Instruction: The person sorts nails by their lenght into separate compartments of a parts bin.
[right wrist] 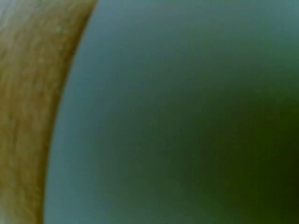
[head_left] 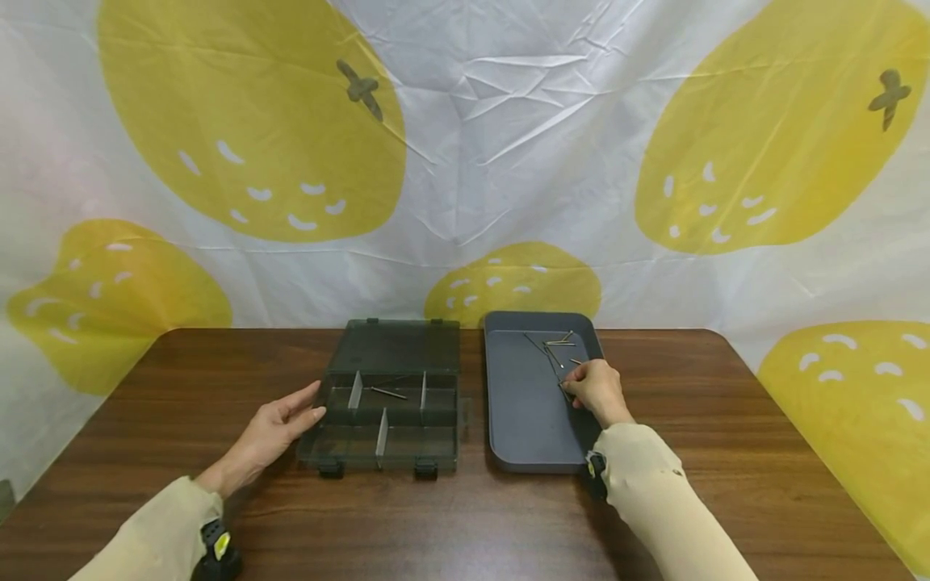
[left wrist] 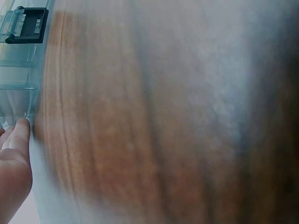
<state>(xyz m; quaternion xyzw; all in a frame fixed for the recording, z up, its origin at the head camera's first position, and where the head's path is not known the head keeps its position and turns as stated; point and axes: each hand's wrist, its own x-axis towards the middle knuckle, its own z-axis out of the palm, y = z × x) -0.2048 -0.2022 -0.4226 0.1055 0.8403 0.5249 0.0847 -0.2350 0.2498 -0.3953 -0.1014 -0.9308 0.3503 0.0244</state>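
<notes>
The fingers [head_left: 571, 386] of the right hand [head_left: 600, 388] are bent close together, down in the grey tray [head_left: 517, 415], with their tips at the near end of a thin nail [head_left: 553, 368]. From where I watch, I cannot tell whether they pinch it; the right wrist view gives me only blur. I read that nail as lying ahead of the fingertips and slightly left, its long axis slanting toward the tray's far left. More nails [head_left: 561, 344] lie loose beyond it.

The right hand is clearly the nearer one. I have the left hand [head_left: 270, 433] well apart, fingers straight, thumb spread from them, touching the left side of the open divided box [head_left: 345, 458]. That box stands left of the tray, a single nail [head_left: 388, 393] in its far middle compartment.

I find no brand, label or writing I can read; the yellow mark [head_left: 221, 545] on the left wrist device is too small to make out.
</notes>
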